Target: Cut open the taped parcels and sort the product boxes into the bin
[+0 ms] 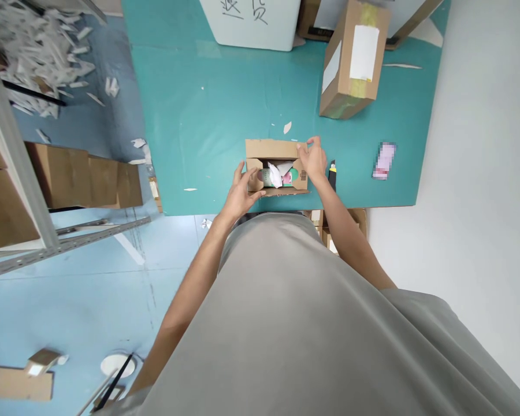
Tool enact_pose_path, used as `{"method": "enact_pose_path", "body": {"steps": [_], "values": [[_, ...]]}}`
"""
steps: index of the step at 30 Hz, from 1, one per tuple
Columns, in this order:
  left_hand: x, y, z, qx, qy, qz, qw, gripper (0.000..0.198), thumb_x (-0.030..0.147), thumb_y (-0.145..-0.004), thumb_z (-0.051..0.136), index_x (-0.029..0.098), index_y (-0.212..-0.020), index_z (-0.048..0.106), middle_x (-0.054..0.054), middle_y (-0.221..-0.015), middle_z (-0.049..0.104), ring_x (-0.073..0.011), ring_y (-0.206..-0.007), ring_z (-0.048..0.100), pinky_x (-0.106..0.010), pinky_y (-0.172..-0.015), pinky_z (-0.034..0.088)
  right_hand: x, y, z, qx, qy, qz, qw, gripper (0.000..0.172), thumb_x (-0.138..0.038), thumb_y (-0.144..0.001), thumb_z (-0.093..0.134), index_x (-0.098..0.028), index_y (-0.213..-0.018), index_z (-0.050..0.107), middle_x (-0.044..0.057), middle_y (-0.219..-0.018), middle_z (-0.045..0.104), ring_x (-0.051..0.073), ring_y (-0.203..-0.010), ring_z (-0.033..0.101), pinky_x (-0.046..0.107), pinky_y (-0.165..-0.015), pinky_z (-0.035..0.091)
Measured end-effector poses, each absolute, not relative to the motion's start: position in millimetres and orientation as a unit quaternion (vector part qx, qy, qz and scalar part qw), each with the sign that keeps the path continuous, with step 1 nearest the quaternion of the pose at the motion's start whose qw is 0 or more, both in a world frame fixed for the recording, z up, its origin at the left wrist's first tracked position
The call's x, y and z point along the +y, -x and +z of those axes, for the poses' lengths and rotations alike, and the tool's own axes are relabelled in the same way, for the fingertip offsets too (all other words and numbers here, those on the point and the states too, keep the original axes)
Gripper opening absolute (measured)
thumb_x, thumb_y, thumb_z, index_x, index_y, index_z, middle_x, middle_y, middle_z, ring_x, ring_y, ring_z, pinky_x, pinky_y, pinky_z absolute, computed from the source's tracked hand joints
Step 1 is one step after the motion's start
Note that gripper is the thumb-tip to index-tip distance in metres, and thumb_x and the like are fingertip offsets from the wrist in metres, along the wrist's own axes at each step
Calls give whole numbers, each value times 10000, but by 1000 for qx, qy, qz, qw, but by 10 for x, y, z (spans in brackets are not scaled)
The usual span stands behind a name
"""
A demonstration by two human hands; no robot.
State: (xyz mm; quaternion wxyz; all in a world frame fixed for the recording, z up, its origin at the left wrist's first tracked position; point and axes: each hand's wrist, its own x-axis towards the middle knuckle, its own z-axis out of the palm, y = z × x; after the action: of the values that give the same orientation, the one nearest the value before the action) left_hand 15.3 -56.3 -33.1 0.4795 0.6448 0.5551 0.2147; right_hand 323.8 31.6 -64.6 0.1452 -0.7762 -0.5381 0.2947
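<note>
A small open cardboard box point(271, 150) sits near the table's front edge, its flaps folded outward. Inside it are crumpled white paper point(275, 175) and pink and green packages point(291, 177), partly hidden. My left hand point(239, 193) rests at the box's left end with fingers spread, the thumb by the front flap and fingertips at the side flap. At the back right corner, my right hand point(313, 159) pinches the edge of the raised back flap between thumb and fingers. A black and yellow utility knife point(332, 175) lies just right of my right wrist.
A taped carton point(344, 69) stands at the back right of the green table point(177, 115). Beside it, a white bin point(255, 26) has handwritten marks. A blurred pink item point(385, 160) lies rightward. Shelving with cartons point(65, 176) stands left; paper scraps point(43, 52) cover the floor behind.
</note>
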Motion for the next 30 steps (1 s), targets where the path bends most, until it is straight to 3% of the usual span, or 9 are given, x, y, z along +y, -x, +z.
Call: {"method": "enact_pose_path", "body": {"steps": [7,12,15,17,19,22,30], "values": [[-652,-187,-92,557,-648,188,484,808,779,-1012,721,229,-1598,645,-232,-1892,334,-413,-1758,358,-631,-1407,340,273,-3128,-448,-549,764,313,128,532,-682,-1190,377,-270,-1359,669,167,-1254,790,406,-1238,754,602,-1079,603],[-514,-292,-24,527,-712,166,433,571,422,-997,705,232,-1535,712,-146,-1821,506,-407,-1787,285,-668,-1426,292,109,-3106,-361,-598,733,286,153,554,-697,-1113,593,-261,-1448,661,185,-1468,707,389,-1337,709,581,-1118,622],[-329,-461,-10,485,-759,139,411,563,246,-907,623,219,-1446,782,-131,-1649,692,-393,-1656,520,-633,-1413,343,-87,-3019,-265,-641,713,256,122,740,-644,-1032,749,-214,-1609,579,262,-1695,520,451,-1487,607,651,-1197,577],[-221,-567,5,464,-782,97,405,533,214,-899,568,202,-1369,820,-146,-1434,813,-382,-1434,711,-625,-1397,359,-194,-2975,-200,-650,708,259,97,835,-560,-1022,770,-196,-1715,481,289,-1791,390,488,-1552,543,706,-1233,535],[-164,-607,42,451,-801,53,390,468,228,-920,541,187,-1269,849,-156,-1213,857,-383,-1245,785,-638,-1395,338,-262,-3001,-146,-648,706,272,84,892,-484,-1014,771,-202,-1777,406,286,-1822,341,505,-1570,526,716,-1233,535],[-210,-488,148,457,-815,39,354,390,282,-940,553,195,-1169,857,-157,-1079,833,-403,-1182,781,-661,-1404,290,-324,-3210,-92,-646,701,284,106,870,-443,-1013,756,-243,-1788,414,245,-1804,410,492,-1530,585,670,-1195,588],[-523,-50,380,531,-762,112,354,437,365,-1100,413,276,-1220,824,-103,-1190,839,-341,-1203,759,-609,-1389,336,-566,-3715,-6,-576,752,300,116,582,-392,-1053,637,-162,-1587,669,228,-1465,743,419,-1198,784,660,-1137,617]]}}
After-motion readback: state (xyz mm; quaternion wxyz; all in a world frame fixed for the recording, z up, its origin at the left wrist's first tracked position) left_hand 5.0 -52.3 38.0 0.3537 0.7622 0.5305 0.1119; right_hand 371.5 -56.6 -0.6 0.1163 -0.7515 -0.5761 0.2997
